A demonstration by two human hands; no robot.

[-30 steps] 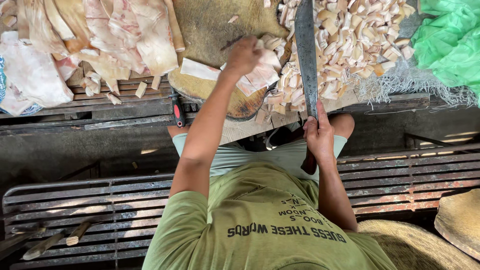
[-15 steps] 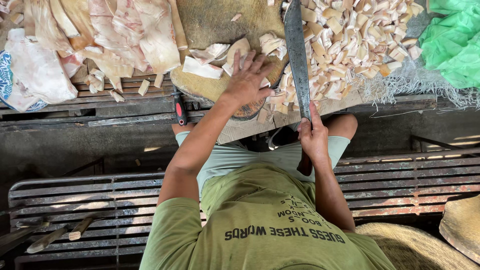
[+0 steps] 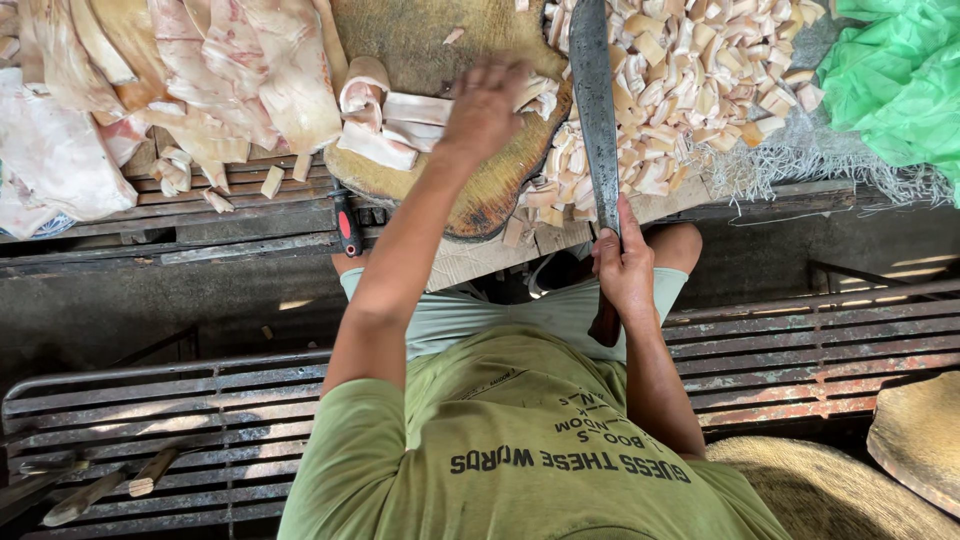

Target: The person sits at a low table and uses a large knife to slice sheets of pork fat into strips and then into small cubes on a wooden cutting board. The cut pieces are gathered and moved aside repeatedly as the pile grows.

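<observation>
Moved: my left hand [image 3: 485, 105] has slid left across the block [image 3: 420, 45] onto the strips [image 3: 385, 125]; cleaver [image 3: 597, 110] has swung upright.
Right hand [image 3: 625, 270]: clenched on the cleaver handle.
Left hand: spread flat, pressing strips.
Done: big heap of cut pieces [image 3: 690, 80] on the bench.
Left: strips, slabs [image 3: 240, 70].
Hidden: left fingertips blurred; handle end covered.

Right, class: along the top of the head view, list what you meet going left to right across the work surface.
Pale slabs → left hand on the round board → blade held by the right hand → heap of cut pieces → green bag.
</observation>
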